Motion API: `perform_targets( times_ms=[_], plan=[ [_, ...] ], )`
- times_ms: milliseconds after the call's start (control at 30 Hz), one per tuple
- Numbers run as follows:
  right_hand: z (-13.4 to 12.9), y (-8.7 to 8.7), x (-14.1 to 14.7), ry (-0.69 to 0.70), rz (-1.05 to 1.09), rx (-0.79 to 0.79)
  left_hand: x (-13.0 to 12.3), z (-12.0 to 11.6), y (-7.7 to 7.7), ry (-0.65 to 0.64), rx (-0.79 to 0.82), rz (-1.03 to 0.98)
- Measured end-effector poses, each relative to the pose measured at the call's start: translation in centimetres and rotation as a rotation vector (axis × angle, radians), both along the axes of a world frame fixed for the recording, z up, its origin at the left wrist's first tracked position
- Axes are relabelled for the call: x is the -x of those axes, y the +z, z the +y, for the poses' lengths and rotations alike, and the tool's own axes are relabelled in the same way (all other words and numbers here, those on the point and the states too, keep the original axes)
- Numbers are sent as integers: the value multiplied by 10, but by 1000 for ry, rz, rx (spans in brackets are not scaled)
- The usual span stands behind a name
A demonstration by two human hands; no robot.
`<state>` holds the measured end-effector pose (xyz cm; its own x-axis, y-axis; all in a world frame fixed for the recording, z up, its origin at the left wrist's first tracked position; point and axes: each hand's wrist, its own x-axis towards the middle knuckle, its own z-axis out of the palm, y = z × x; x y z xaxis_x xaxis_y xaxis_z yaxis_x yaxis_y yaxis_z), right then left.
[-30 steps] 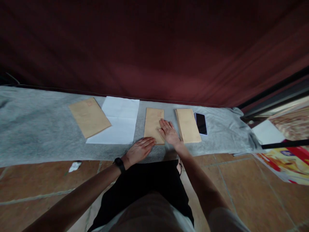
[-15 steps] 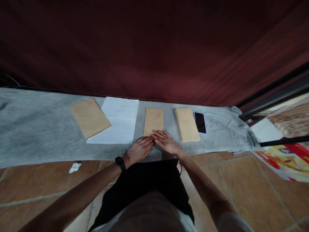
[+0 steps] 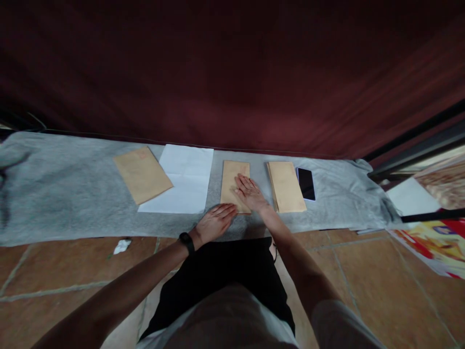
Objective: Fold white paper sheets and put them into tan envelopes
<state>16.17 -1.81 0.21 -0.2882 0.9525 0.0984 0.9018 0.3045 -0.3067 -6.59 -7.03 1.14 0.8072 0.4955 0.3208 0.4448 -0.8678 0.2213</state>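
A brown paper envelope point(image 3: 229, 182) lies upright in front of me on the grey cloth. My right hand point(image 3: 251, 193) rests flat on its right half, fingers stretched out and pointing up and left. At its lower left corner, my left hand point(image 3: 217, 220) lies with its fingers straight across the bottom edge. Neither hand grips anything. To the right is a stack of brown envelopes point(image 3: 287, 186). Off to the left, other brown envelopes point(image 3: 143, 175) lie slanted over white paper point(image 3: 189, 182); how many is hard to tell.
A dark phone point(image 3: 306, 184) lies beside the right-hand stack. The grey cloth point(image 3: 80, 194) covers a long narrow surface backed by a dark red curtain point(image 3: 232, 97). Crumpled white paper point(image 3: 122, 246) is on the tiled floor, and a colourful printed box point(image 3: 436, 245) stands at the right.
My right hand has moved up along the envelope, away from my left hand. My left hand stays near the bottom edge. The whole view has shifted slightly.
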Motion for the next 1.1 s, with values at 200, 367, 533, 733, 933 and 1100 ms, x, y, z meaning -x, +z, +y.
perform_targets(
  times_ms=[200,367,533,733,933,1100],
  plan=[
    [-7,-3,7,-66,-2,-31,0,-1,2,8,2,-7],
    [-39,3,5,-3,-32,9,-1,-2,3,5,-5,4],
    [-75,11,-3,73,29,32,-1,-3,2,12,-3,-4],
    [-105,10,-3,83,131,-1,-1,-3,0,7,29,-32],
    [-116,4,-2,7,254,-68,0,-2,1,-5,44,-32],
    [-117,-3,-4,-27,347,-129,1,-4,-2,18,73,-78]
  ],
)
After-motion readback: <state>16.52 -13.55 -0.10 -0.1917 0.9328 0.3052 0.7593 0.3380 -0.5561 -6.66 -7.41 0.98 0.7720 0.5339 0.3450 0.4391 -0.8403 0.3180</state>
